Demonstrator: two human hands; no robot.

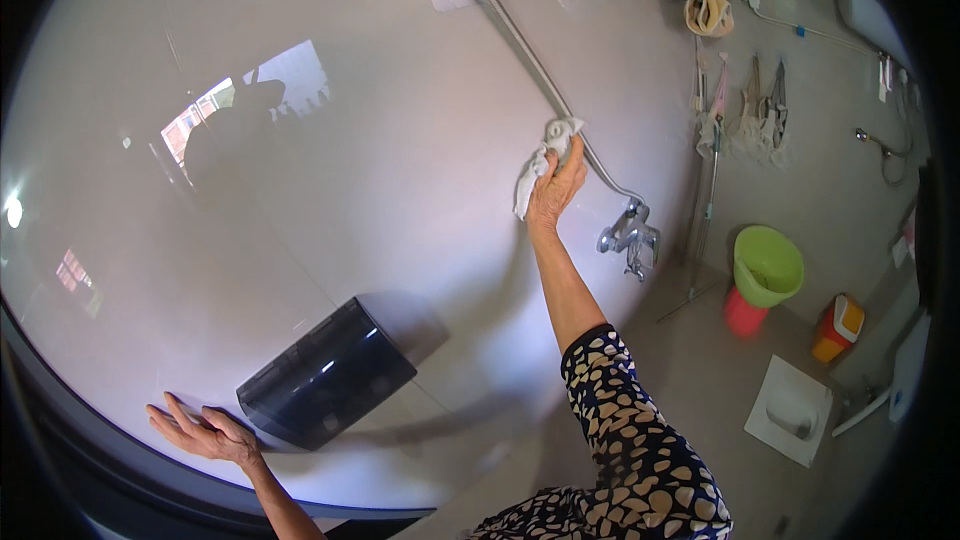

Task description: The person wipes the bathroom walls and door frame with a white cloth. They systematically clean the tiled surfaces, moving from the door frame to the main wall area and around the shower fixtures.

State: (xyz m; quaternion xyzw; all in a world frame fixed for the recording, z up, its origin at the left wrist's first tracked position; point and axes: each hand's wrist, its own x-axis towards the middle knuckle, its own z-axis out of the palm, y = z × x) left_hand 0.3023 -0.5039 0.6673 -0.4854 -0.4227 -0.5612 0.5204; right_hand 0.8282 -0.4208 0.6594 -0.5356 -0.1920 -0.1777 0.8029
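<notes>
Nearest, the left hand (205, 432) lies flat, fingers spread, on the glossy wall (400, 140) beside one dark dispenser box (326, 373), while the outstretched right hand (557, 190) pinches one white cloth (540, 165) against the single chrome shower rail (530, 55), beyond which sits one green bucket (767, 265).

We have one view only, from the head, facing the glossy pale tiled wall (400, 140) at arm's reach. Our fisheye bends edges, and the beige bathroom floor (700, 380) lies lower right.
</notes>
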